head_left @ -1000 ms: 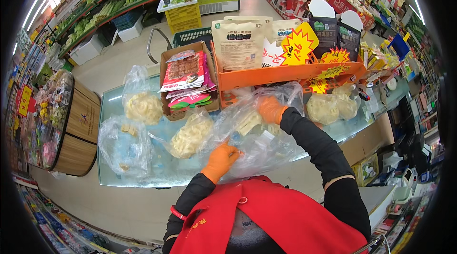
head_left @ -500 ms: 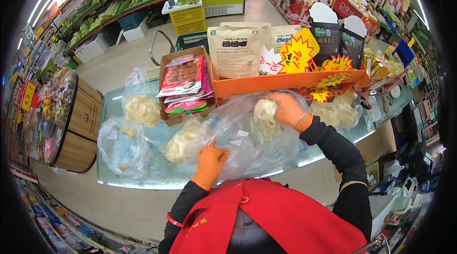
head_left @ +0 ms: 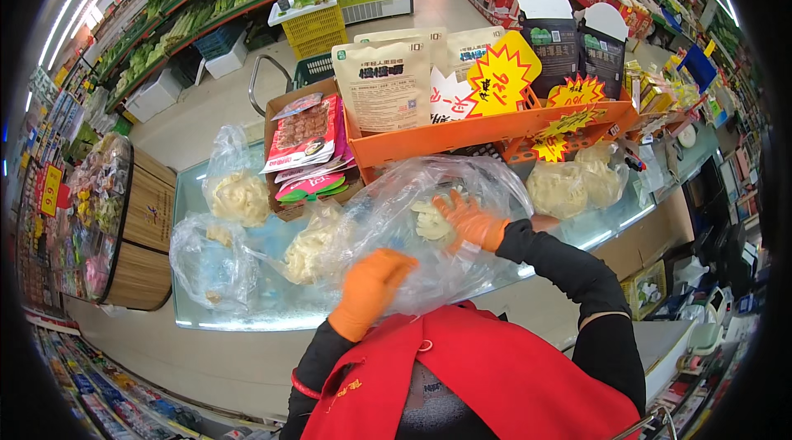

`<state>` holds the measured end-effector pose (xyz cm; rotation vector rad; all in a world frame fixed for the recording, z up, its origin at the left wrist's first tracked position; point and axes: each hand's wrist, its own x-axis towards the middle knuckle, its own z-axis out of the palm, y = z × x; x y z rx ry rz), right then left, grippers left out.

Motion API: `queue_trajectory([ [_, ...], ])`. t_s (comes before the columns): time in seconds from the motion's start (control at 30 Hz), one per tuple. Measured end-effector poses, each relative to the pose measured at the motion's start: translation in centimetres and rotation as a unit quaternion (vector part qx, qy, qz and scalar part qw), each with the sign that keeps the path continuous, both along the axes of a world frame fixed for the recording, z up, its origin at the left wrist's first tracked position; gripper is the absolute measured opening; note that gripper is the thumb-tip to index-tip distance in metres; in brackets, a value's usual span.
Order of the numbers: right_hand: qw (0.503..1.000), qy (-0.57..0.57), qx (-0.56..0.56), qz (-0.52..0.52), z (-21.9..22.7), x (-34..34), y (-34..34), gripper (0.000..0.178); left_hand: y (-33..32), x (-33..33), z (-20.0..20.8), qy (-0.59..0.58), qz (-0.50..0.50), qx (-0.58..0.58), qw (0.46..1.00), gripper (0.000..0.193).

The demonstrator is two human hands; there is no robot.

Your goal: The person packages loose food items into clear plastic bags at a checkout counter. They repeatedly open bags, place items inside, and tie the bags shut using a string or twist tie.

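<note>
Both my hands wear orange gloves. My right hand (head_left: 470, 221) is partly under the film of a large clear plastic bag (head_left: 388, 192), its fingers stretched apart against a clump of pale, noodle-like strips (head_left: 431, 221). Closed at the bag's near edge is my left hand (head_left: 371, 287), seemingly gripping the film, though its fingertips are partly hidden. Left of the large bag lies a bagged pale clump (head_left: 313, 250). Another bagged clump (head_left: 239, 197) stands farther back. A loosely crumpled bag (head_left: 213, 263) with a few small bits lies at the left. More bagged pale strips (head_left: 561, 188) sit to the right.
A glass-topped counter (head_left: 272, 308) bears everything. Behind the bags stand a cardboard box (head_left: 280, 143) of flat packets and an orange display box (head_left: 462, 135) with pouches and yellow price signs. A round wooden display stand (head_left: 136, 242) is at the left.
My right hand has moved down and left, lowering the pale clump into the bag, and its fingers have spread. My left hand has risen slightly and turned.
</note>
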<state>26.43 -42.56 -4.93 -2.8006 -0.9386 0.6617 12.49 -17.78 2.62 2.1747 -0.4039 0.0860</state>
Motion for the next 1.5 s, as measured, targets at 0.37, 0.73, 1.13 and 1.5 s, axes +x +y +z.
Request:
queue_trajectory([
  [0.37, 0.999, 0.047, 0.019, -0.011, -2.0, 1.7, 1.2, 0.127, -7.9, -1.3, -13.5, 0.22, -0.412, -0.087, 0.88, 0.041],
  [0.73, 0.989, 0.058, -0.095, -0.094, 3.7, -5.9, 3.0, 0.136, -8.3, -0.1, -13.1, 0.163, -0.413, -0.091, 0.892, 0.032],
  [1.13, 0.973, -0.211, 0.082, -0.033, -3.8, 2.1, -1.8, 0.041, -7.8, 0.5, -13.2, 0.232, -0.438, -0.053, 0.867, 0.034],
  [1.5, 0.789, 0.247, 0.521, -0.212, 8.0, 0.5, -0.9, 0.031, -1.5, 1.2, -0.6, -0.123, 0.01, 0.004, 0.992, 0.011],
])
